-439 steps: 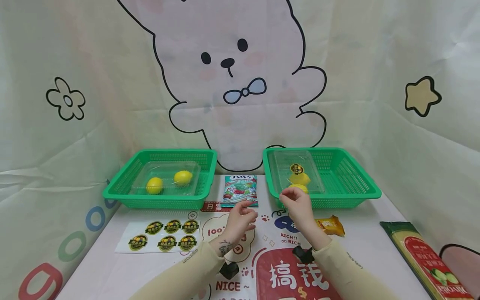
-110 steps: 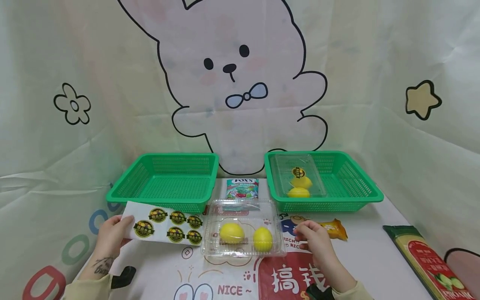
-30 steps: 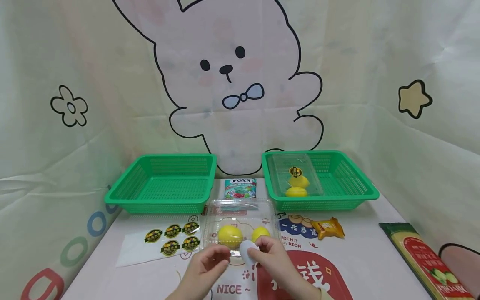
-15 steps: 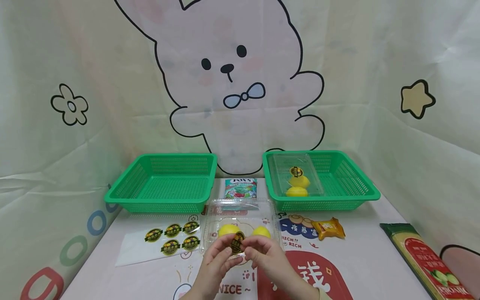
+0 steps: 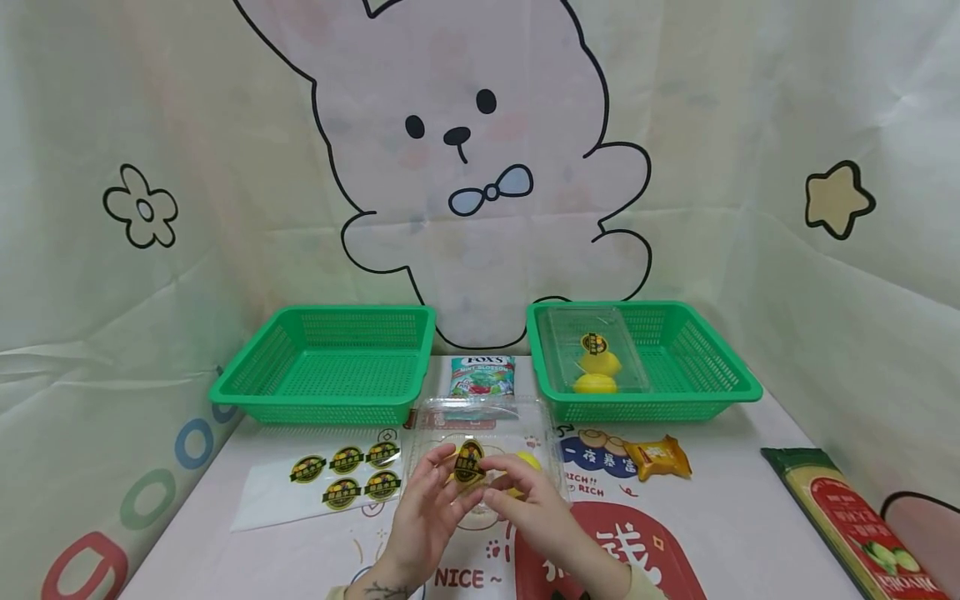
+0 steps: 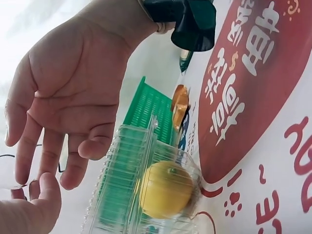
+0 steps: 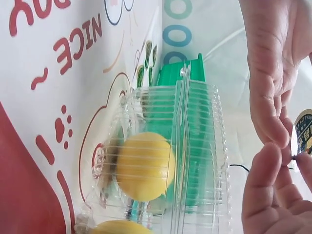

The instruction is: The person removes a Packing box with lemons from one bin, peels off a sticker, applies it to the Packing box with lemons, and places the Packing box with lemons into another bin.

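My right hand point(image 5: 536, 508) pinches a round black-and-gold sticker point(image 5: 469, 462) by its right edge. The sticker stands tilted, printed side toward the head camera, and is also at the right border of the right wrist view. My left hand point(image 5: 426, 515) is close at the sticker's left side, palm partly turned up and fingers fairly straight. Behind the hands, a clear plastic clamshell box point(image 5: 487, 417) lies on the table with yellow lemons point(image 7: 145, 166) inside, partly hidden by the hands. A sticker sheet point(image 5: 258, 500) lies left of the box.
An empty green basket point(image 5: 322, 408) stands at back left. Another green basket point(image 5: 697, 392) holds a stickered clear box with lemons point(image 5: 596, 383). A FOX'S candy bag point(image 5: 482, 377) lies between them. An orange packet point(image 5: 658, 458) and a green-red package point(image 5: 855, 517) lie to the right.
The lemon box has moved from the left basket to the table's middle. One sticker has come off the sheet. Since a second ago, the sticker has turned printed side up and risen between my hands.
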The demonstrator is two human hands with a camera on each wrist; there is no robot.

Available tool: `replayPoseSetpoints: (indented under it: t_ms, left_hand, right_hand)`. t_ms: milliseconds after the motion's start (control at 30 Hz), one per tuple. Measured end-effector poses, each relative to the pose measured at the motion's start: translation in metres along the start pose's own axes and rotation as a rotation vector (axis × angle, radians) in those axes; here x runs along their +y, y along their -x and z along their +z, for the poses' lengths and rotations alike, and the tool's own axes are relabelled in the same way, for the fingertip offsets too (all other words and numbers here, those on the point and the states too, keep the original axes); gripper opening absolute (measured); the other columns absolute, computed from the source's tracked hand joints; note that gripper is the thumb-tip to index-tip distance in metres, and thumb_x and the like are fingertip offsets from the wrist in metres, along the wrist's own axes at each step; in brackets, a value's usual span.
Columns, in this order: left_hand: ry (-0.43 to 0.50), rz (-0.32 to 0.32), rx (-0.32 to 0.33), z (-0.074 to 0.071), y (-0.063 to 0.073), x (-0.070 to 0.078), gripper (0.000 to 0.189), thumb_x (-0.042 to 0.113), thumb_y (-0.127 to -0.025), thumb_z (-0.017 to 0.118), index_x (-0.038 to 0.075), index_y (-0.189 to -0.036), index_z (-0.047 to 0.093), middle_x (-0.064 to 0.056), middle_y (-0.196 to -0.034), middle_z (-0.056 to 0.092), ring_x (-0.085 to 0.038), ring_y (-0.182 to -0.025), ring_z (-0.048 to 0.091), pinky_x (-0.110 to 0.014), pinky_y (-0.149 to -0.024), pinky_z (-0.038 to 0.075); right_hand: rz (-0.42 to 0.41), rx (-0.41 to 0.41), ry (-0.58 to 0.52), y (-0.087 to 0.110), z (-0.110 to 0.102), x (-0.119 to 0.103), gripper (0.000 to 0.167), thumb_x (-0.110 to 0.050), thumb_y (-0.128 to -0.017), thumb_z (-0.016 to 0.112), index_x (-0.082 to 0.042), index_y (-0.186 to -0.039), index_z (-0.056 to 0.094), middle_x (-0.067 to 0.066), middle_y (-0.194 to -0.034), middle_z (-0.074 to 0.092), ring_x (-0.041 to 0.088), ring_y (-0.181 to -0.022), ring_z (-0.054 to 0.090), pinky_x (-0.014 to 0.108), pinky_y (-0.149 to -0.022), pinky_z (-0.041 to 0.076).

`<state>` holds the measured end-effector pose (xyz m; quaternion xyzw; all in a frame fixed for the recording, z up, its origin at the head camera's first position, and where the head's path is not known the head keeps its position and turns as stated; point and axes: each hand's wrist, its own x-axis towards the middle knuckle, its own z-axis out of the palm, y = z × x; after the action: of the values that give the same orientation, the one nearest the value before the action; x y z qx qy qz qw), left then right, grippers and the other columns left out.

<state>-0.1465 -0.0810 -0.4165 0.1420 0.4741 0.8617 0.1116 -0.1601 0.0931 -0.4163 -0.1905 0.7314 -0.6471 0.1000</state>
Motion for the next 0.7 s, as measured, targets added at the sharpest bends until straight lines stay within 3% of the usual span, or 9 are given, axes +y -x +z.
replayPoseSetpoints:
  t_ms: [167,233,333,433,533,700]
  left_hand:
    - [0.071,-0.040,0.018,-0.001,-0.002,-0.002,0.026,0.022,-0.100,0.018,0.017,-0.124,0.027,0.001,-0.126,0.045,-0.018,-0.116,0.050,-0.038,-0.098,0.044]
    - [0.034,-0.049,0.031,-0.001,-0.003,-0.002,0.027,0.023,-0.100,0.020,0.016,-0.125,0.027,0.001,-0.127,0.046,-0.018,-0.117,0.050,-0.039,-0.096,0.045]
    - [-0.102,-0.046,0.065,0.000,-0.004,-0.001,0.033,0.024,-0.100,0.026,0.010,-0.130,0.026,-0.006,-0.131,0.042,-0.021,-0.117,0.051,-0.038,-0.094,0.046]
    - [-0.297,-0.030,0.116,-0.001,-0.006,-0.001,0.043,0.022,-0.098,0.035,0.002,-0.135,0.023,-0.017,-0.136,0.034,-0.022,-0.114,0.051,-0.034,-0.091,0.047]
    - [-0.574,0.038,0.147,-0.003,-0.007,-0.004,0.046,0.013,-0.094,0.047,0.000,-0.134,0.029,-0.019,-0.133,0.037,-0.022,-0.109,0.049,-0.030,-0.088,0.046]
    - [-1.190,0.314,0.128,-0.012,-0.009,-0.009,0.037,0.012,-0.081,0.065,0.009,-0.117,0.055,-0.003,-0.116,0.055,-0.019,-0.107,0.051,-0.038,-0.088,0.046]
  right_hand:
    - [0.023,0.031,0.056,-0.002,-0.002,-0.002,0.036,-0.013,-0.090,0.057,-0.008,-0.126,0.056,0.014,-0.130,0.050,0.020,-0.099,0.054,0.025,-0.072,0.050]
    - [0.022,0.049,0.072,-0.003,-0.003,-0.002,0.035,-0.013,-0.089,0.058,-0.009,-0.124,0.058,0.013,-0.127,0.052,0.020,-0.099,0.052,0.024,-0.073,0.049]
    - [0.007,0.107,0.106,-0.007,-0.005,-0.002,0.033,-0.012,-0.088,0.060,-0.008,-0.121,0.061,0.013,-0.119,0.057,0.018,-0.097,0.051,0.023,-0.072,0.049]
    - [-0.027,0.184,0.153,-0.012,-0.008,-0.002,0.034,-0.011,-0.087,0.061,-0.008,-0.120,0.060,0.010,-0.117,0.058,0.019,-0.097,0.051,0.023,-0.073,0.049]
    - [-0.069,0.228,0.248,-0.019,-0.013,0.001,0.036,-0.008,-0.086,0.061,-0.011,-0.121,0.059,0.006,-0.119,0.057,0.021,-0.102,0.051,0.031,-0.082,0.049]
    - [-0.137,0.205,0.420,-0.027,-0.019,0.008,0.036,-0.005,-0.084,0.059,-0.009,-0.119,0.060,0.007,-0.123,0.057,0.028,-0.115,0.051,0.053,-0.095,0.042]
